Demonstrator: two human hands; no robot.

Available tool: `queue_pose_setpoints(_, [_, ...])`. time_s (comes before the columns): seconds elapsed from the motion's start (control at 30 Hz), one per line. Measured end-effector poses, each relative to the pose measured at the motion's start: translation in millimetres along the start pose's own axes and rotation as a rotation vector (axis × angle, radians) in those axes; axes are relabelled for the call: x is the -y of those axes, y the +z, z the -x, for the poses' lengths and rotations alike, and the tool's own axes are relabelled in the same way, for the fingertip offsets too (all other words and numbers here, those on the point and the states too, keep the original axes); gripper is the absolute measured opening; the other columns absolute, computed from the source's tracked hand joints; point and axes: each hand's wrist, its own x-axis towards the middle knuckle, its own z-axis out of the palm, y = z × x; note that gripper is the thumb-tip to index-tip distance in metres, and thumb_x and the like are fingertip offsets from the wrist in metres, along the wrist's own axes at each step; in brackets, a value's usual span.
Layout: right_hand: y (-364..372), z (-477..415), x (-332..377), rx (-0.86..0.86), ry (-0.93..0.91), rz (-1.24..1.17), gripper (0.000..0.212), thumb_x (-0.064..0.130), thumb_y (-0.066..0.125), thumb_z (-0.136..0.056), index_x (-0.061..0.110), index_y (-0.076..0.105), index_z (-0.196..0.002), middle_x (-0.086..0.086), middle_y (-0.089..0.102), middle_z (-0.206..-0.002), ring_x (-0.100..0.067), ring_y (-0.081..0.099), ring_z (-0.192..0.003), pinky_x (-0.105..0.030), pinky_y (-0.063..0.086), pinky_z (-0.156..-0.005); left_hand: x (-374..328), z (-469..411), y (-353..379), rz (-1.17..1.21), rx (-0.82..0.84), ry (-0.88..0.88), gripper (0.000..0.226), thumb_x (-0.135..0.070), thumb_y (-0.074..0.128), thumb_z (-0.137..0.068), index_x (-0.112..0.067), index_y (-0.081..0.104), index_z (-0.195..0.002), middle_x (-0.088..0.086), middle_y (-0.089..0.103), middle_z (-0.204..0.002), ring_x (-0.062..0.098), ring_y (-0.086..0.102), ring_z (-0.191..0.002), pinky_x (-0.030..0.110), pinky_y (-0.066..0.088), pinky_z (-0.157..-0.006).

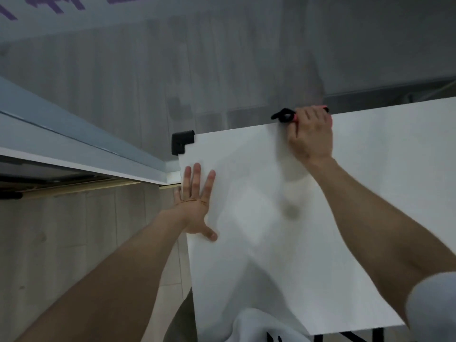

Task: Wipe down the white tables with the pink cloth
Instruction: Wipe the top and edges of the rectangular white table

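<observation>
A white table (271, 255) fills the lower right of the head view. My left hand (196, 201) lies flat on its left edge with straight, spread fingers and the thumb on the tabletop. At the far edge my right hand (312, 134) grips the pink cloth (294, 117), of which only a thin pink strip shows past the fingers. A black loop (283, 115) sticks out to the left of that hand.
A black corner cap (181, 143) sits on the table's far left corner. Another table's white edge (81, 166) runs in from the left. Grey wood-look floor (148, 82) lies beyond. Black table legs (350, 335) show at the bottom.
</observation>
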Motion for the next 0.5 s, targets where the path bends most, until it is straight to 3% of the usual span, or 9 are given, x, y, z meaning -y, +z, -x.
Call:
queue_pose_setpoints(0.1, [10, 6, 52, 0.002, 0.172, 0.009, 0.028, 0.021, 0.054, -0.098, 0.0, 0.071, -0.107, -0.024, 0.07, -0.112, -0.041, 0.061, -0.116, -0.053, 0.035, -0.122, -4, 0, -4, -0.008, 0.018, -0.009, 0.18, -0.066, 0.1, -0.061, -0.041, -0.056, -0.147, -0.001, -0.073, -0.144, 0.026, -0.071, -0.132, 0.075, -0.013, -0.127])
queue_pose_setpoints(0.2, [29, 25, 170, 0.199, -0.079, -0.128, 0.026, 0.025, 0.054, -0.101, 0.007, 0.071, -0.11, -0.016, 0.071, -0.114, -0.035, 0.06, -0.115, -0.046, 0.035, -0.119, -7, 3, -5, -0.024, 0.027, -0.029, 0.181, -0.07, 0.099, -0.06, -0.039, -0.059, -0.144, 0.001, -0.075, -0.142, 0.029, -0.07, -0.133, 0.075, -0.011, -0.128])
queue_pose_setpoints(0.27, [31, 26, 205, 0.309, -0.155, -0.155, 0.031, 0.031, 0.047, -0.103, 0.013, 0.071, -0.111, -0.009, 0.072, -0.117, -0.029, 0.059, -0.115, -0.041, 0.034, -0.116, -7, 4, -5, -0.018, 0.026, -0.053, 0.181, -0.073, 0.097, -0.059, -0.036, -0.059, -0.143, 0.003, -0.075, -0.142, 0.031, -0.069, -0.133, 0.074, -0.011, -0.128])
queue_pose_setpoints(0.4, [21, 9, 123, 0.217, -0.251, -0.076, 0.035, 0.033, 0.045, -0.103, 0.018, 0.076, -0.111, -0.006, 0.074, -0.108, -0.031, 0.063, -0.107, -0.042, 0.04, -0.104, -4, 5, -3, 0.017, 0.026, -0.009, 0.18, -0.066, 0.1, -0.062, -0.041, -0.057, -0.146, -0.001, -0.074, -0.143, 0.027, -0.07, -0.133, 0.075, -0.012, -0.127])
queue_pose_setpoints(0.5, [-2, -5, 25, 0.114, 0.0, 0.038, 0.034, 0.028, 0.047, -0.098, 0.004, 0.072, -0.096, -0.019, 0.073, -0.098, -0.038, 0.063, -0.101, -0.047, 0.043, -0.103, -4, 4, -2, 0.035, 0.033, 0.013, 0.178, -0.061, 0.101, -0.066, -0.041, -0.056, -0.147, -0.002, -0.073, -0.144, 0.027, -0.07, -0.133, 0.074, -0.012, -0.127])
